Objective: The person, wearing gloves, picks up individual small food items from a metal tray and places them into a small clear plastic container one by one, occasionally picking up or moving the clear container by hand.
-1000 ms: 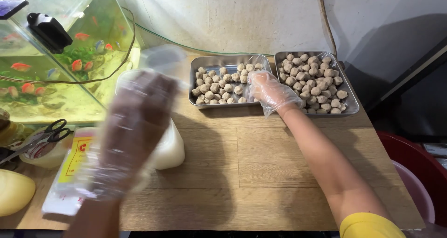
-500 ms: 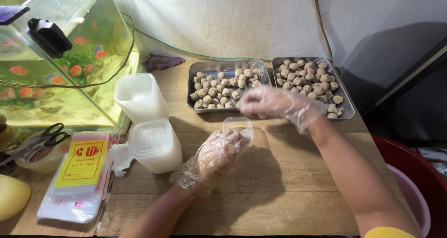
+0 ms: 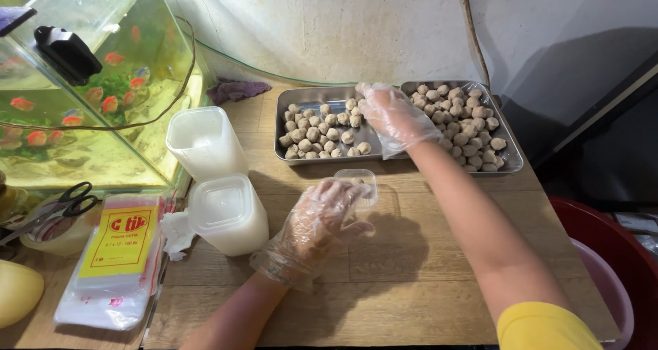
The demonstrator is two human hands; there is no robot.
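Left gloved hand [image 3: 317, 227] should grip the small clear plastic cup [image 3: 358, 184] steady near the steel tray [image 3: 288, 98] while the right gloved hand [image 3: 392, 117], fingers curled among meatballs [image 3: 317, 132], whether pinching one I cannot tell, picks gently

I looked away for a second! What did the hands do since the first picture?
The left hand swung in from the stacked tubs and now holds a small clear tub on the table. The right hand dipped toward that tub, then returned over the left tray of meatballs. Trays, tubs and fish tank stayed put.
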